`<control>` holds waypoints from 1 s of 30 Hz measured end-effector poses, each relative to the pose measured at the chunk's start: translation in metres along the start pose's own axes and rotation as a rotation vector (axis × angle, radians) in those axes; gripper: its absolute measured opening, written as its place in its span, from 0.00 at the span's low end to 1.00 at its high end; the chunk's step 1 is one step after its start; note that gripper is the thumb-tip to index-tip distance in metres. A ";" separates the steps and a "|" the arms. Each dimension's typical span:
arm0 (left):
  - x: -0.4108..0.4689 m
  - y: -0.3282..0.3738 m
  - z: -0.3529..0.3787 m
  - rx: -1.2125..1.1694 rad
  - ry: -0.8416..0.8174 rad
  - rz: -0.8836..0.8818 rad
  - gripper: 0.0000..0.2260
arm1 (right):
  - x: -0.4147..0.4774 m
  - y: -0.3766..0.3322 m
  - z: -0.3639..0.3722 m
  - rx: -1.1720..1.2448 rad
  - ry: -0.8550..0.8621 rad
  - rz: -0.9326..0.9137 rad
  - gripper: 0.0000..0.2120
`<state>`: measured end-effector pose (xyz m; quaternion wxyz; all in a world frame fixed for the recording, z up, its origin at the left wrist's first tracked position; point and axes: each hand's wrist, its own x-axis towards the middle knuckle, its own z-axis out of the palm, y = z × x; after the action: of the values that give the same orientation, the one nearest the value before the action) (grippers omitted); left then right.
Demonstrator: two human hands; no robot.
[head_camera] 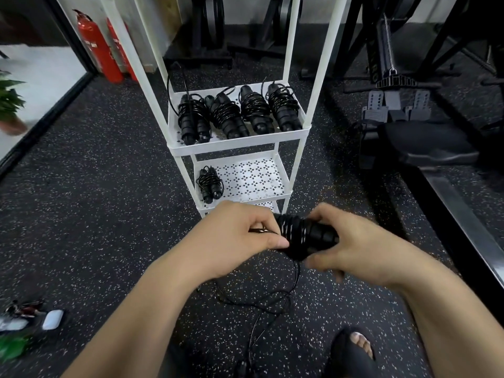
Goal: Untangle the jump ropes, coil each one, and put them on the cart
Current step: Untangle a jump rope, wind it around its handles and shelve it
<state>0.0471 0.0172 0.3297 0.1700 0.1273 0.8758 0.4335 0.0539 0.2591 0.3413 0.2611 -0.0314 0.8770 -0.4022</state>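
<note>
- My left hand (240, 236) and right hand (351, 246) were closest to me, held together over the floor (95, 214) in front of the cart (237, 144).
- The right hand was curled round the black handles of a jump rope (302, 233), gripping them from the right end.
- The left hand was curled too, its thumb and fingers pinching the turns of cord at the left end of the handles.
- The rest of that cord (272, 301) hung from the bundle and lay in loose loops on the floor beneath my hands.
- A sandalled foot (354, 350) stood just right of the loops; a white case (53, 319) lay well off to the left.
- On the cart's lower shelf a single coiled rope (209, 184) lay against the left edge.
- On the shelf above, four coiled ropes (237, 113) lay side by side from the left edge to the right.
- Beyond the cart, two red fire extinguishers (95, 45) stood at the left, and a black rowing machine (409, 137) sat at the right.
</note>
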 end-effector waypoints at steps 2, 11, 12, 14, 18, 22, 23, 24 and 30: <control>-0.002 0.002 -0.002 -0.053 0.005 0.006 0.06 | -0.003 -0.005 0.001 0.018 -0.134 -0.012 0.21; -0.003 -0.007 -0.025 -0.337 0.094 0.115 0.10 | -0.024 -0.015 -0.010 0.444 -0.494 -0.136 0.23; -0.002 -0.007 -0.026 -0.376 0.087 0.113 0.10 | -0.024 -0.015 -0.011 0.478 -0.485 -0.149 0.23; -0.001 -0.010 -0.024 -0.393 0.057 0.090 0.10 | -0.026 -0.014 -0.012 0.516 -0.477 -0.167 0.22; 0.004 -0.016 -0.015 -0.529 0.054 -0.017 0.10 | -0.023 -0.012 -0.009 0.672 -0.471 -0.294 0.21; 0.007 -0.016 0.002 -0.218 0.148 -0.135 0.18 | -0.017 -0.016 -0.006 0.850 -0.191 -0.345 0.22; 0.008 -0.014 0.008 -0.179 0.123 -0.137 0.18 | -0.015 -0.017 -0.004 0.870 -0.103 -0.333 0.23; 0.009 -0.009 0.014 -0.128 0.090 -0.115 0.18 | -0.013 -0.017 -0.002 0.883 -0.010 -0.318 0.24; 0.006 0.002 0.027 0.144 -0.051 -0.037 0.14 | -0.003 -0.009 0.004 0.712 0.331 -0.238 0.26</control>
<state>0.0531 0.0396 0.3147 0.1907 0.1341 0.9022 0.3629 0.0567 0.2512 0.3466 0.0627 0.0248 0.7033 -0.7077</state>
